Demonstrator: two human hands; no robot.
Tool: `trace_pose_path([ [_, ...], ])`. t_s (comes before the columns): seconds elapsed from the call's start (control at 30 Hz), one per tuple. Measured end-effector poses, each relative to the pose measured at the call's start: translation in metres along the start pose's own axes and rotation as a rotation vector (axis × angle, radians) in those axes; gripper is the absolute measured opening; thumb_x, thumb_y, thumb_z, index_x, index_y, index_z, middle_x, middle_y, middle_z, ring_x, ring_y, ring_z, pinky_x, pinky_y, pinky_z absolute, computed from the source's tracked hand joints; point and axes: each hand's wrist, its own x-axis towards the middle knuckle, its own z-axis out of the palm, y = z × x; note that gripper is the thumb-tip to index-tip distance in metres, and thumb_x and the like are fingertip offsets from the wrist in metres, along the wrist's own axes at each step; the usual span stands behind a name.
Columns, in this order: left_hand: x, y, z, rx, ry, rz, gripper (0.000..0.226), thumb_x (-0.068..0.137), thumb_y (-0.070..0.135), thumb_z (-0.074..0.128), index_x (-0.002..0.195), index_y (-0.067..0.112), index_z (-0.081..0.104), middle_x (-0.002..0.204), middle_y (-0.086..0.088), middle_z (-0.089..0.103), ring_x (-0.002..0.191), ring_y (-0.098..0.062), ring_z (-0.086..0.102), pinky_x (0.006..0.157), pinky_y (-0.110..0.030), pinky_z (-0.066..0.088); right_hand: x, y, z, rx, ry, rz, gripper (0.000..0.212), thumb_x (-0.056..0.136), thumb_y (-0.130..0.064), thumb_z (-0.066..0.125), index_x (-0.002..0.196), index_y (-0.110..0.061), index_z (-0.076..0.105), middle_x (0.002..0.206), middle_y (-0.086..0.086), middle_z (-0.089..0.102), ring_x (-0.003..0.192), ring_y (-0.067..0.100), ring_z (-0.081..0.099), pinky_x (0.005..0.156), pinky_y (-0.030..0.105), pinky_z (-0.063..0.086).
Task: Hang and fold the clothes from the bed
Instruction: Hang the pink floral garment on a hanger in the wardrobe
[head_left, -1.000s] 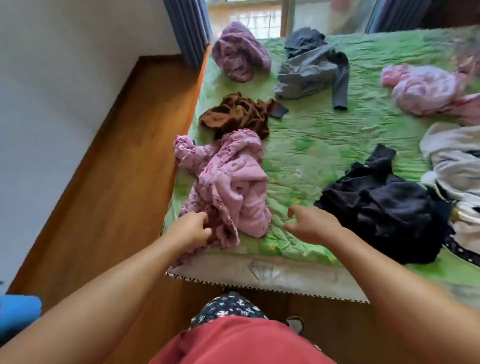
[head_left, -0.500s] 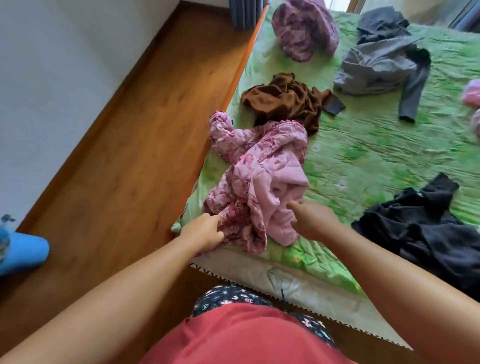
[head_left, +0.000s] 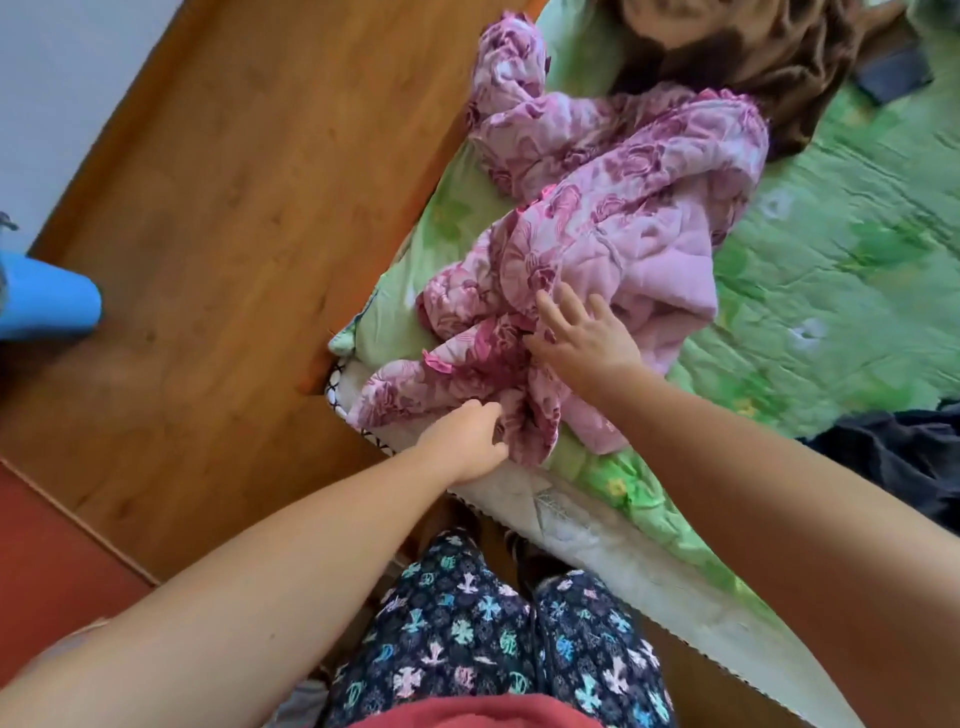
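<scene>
Brown garment (head_left: 753, 47) cut off at top, dark garment (head_left: 893, 462) cut off at rt edge; blue thing (head_left: 47, 301) at left edge too partial to ID. Pink jacket (head_left: 613, 218) lies crumpled on bed's (head_left: 831, 249) near-left corner, hem spilling over mattress edge. Left hand (head_left: 467, 441) curls fingers into that hem, gripping it; right hand (head_left: 582, 343) rests flat on jacket, fingers spread. Wood floor (head_left: 234, 208) runs alongside bed.

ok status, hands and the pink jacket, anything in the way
Left hand grips the pink jacket at its near hem. Right hand flat on it, fingers spread. Jacket crumpled on the bed corner, brown garment against its far side.
</scene>
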Motion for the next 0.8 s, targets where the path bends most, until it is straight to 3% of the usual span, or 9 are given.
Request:
trace_pose_path([
  [0.1,0.033,0.015,0.008,-0.305,0.041,0.031,0.060,0.080,0.055,0.066,0.130,0.022,0.055,0.123,-0.004,0.064,0.114,-0.024,0.062,0.096,-0.044,0.052,0.017,0.003,0.012,0.081,0.148,0.047,0.035,0.095,-0.027,0.052,0.129,-0.035,0.057,0.159,0.015,0.022,0.136,0.038,0.032,0.101,0.052,0.033],
  [0.17,0.048,0.025,0.004,-0.540,0.134,0.025,0.073,0.072,0.069,0.073,0.128,0.026,0.053,0.119,0.006,0.067,0.112,-0.014,0.063,0.094,-0.037,0.054,0.026,0.006,0.014,0.195,0.218,0.071,0.044,0.083,-0.023,0.062,0.126,-0.031,0.055,0.146,0.014,0.040,0.116,0.036,0.047,0.088,0.048,0.040],
  [0.23,0.060,0.034,-0.010,-0.760,0.242,-0.033,0.079,0.072,0.061,0.080,0.130,0.019,0.049,0.118,0.005,0.065,0.108,-0.012,0.061,0.087,-0.019,0.051,0.034,0.019,0.007,0.456,0.281,0.075,0.056,0.078,-0.016,0.060,0.132,-0.027,0.052,0.135,0.012,0.048,0.104,0.036,0.055,0.076,0.044,0.044],
  [0.3,0.078,0.041,-0.031,-0.841,0.416,-0.077,0.077,0.072,0.055,0.081,0.128,0.015,0.045,0.116,-0.001,0.063,0.105,-0.018,0.061,0.089,-0.027,0.053,0.044,0.042,-0.003,0.756,0.377,0.184,0.056,0.081,-0.005,0.050,0.133,-0.023,0.052,0.128,0.011,0.051,0.099,0.037,0.060,0.071,0.045,0.050],
  [0.37,0.096,0.044,-0.051,-0.812,0.532,-0.092,0.079,0.072,0.055,0.077,0.130,0.017,0.040,0.119,-0.006,0.062,0.105,-0.026,0.062,0.092,-0.042,0.052,0.057,0.070,-0.010,0.746,0.442,0.295,0.050,0.085,0.000,0.044,0.131,-0.019,0.053,0.127,0.014,0.049,0.100,0.040,0.061,0.070,0.047,0.050],
  [0.47,0.121,0.052,-0.079,-0.602,0.600,-0.149,0.066,0.079,0.036,0.071,0.133,0.018,0.038,0.131,-0.011,0.042,0.115,-0.032,0.051,0.095,-0.038,0.046,0.079,0.111,-0.013,0.531,0.464,0.433,0.046,0.086,0.001,0.048,0.130,-0.014,0.052,0.132,0.020,0.046,0.107,0.043,0.057,0.071,0.048,0.049],
  [0.57,0.140,0.059,-0.103,-0.292,0.559,-0.098,0.073,0.076,0.036,0.066,0.141,0.024,0.036,0.137,-0.008,0.033,0.128,-0.032,0.038,0.100,-0.042,0.042,0.101,0.152,-0.003,0.414,0.274,0.528,0.058,0.084,-0.006,0.061,0.138,-0.019,0.045,0.144,0.022,0.036,0.134,0.045,0.035,0.095,0.059,0.046],
  [0.67,0.155,0.070,-0.112,-0.303,0.434,-0.053,0.079,0.073,0.041,0.061,0.146,0.027,0.032,0.137,-0.009,0.036,0.126,-0.034,0.045,0.102,-0.048,0.044,0.113,0.181,0.018,0.370,0.027,0.543,0.066,0.086,-0.017,0.062,0.146,-0.026,0.037,0.153,0.017,0.028,0.148,0.044,0.016,0.108,0.070,0.027],
  [0.8,0.160,0.073,-0.112,-0.225,0.437,-0.028,0.057,0.079,0.031,0.060,0.132,0.018,0.042,0.127,-0.014,0.049,0.115,-0.037,0.054,0.091,-0.047,0.049,0.113,0.174,0.035,0.246,0.122,0.522,0.040,0.086,-0.009,0.048,0.126,-0.011,0.056,0.127,0.022,0.055,0.131,0.042,0.044,0.113,0.073,0.014],
])
